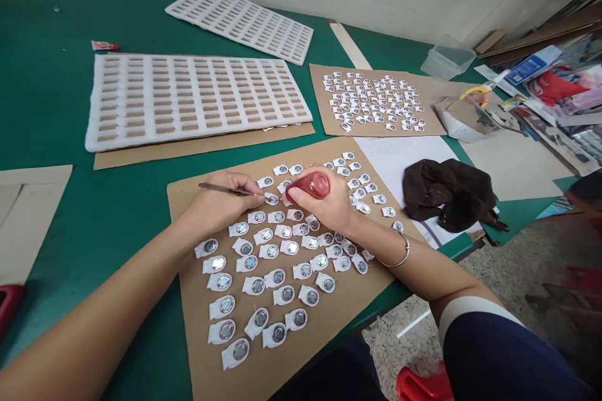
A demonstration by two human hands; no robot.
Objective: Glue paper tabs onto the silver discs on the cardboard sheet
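My left hand [237, 191] grips a pair of dark metal tweezers [219, 188], their tip at a small white tab with a round silver disc [271, 199]. Wrapped round a translucent red squeeze bottle [314, 185], my right hand [332, 203] tilts it down toward the left, just beside that tab. The bottle's tip is hard to make out. Many similar disc tabs [235, 351] lie in loose rows on a brown cardboard sheet [338, 319] under both hands. Some of them are hidden behind my right hand.
Beyond the cardboard lie a white slotted foam sheet [192, 100] and a second one [239, 22]. Another cardboard [324, 113] at the back right carries more tabs. A dark brown cloth [446, 191], yellow-handled scissors [475, 93] and a clear plastic box [449, 61] are on the right.
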